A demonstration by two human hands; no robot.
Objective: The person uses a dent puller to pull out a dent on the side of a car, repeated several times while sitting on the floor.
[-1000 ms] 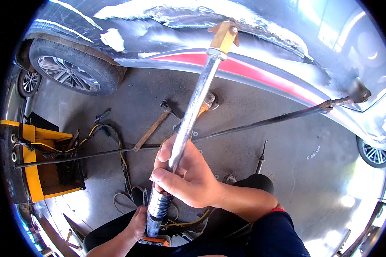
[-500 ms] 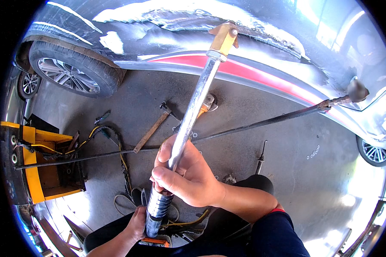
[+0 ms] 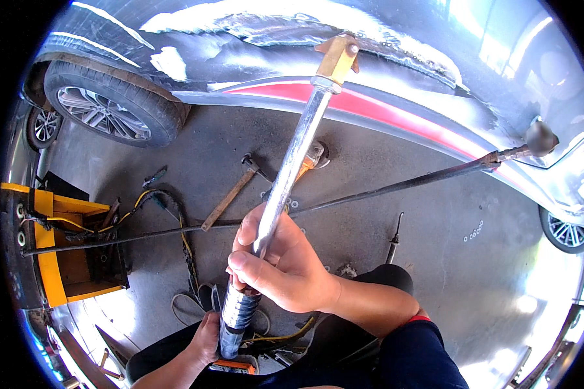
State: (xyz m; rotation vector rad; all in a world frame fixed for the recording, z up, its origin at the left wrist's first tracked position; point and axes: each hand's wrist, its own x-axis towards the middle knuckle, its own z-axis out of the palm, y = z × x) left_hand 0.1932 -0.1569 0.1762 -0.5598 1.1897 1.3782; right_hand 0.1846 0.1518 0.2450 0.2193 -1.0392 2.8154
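My right hand (image 3: 278, 273) is wrapped round the chrome shaft (image 3: 300, 148) of a long pulling tool, just above its dark ribbed lower section. My left hand (image 3: 208, 336) grips that tool's lower end (image 3: 236, 330), beside an orange part (image 3: 236, 365); some fingers are hidden. At the shaft's far end, a brass-coloured head (image 3: 337, 59) rests at the dented, ground-down seam of a grey car panel (image 3: 409, 52). Below the seam runs a red strip (image 3: 383, 107).
A black bar (image 3: 396, 185) crosses from the panel toward a yellow cart (image 3: 48, 266). A hammer (image 3: 227, 201), orange grinder (image 3: 311, 159), cables (image 3: 187, 240), small rings (image 3: 474, 230) and a thin rod tool (image 3: 394, 243) lie on the floor. Car wheels (image 3: 104, 110) flank the panel.
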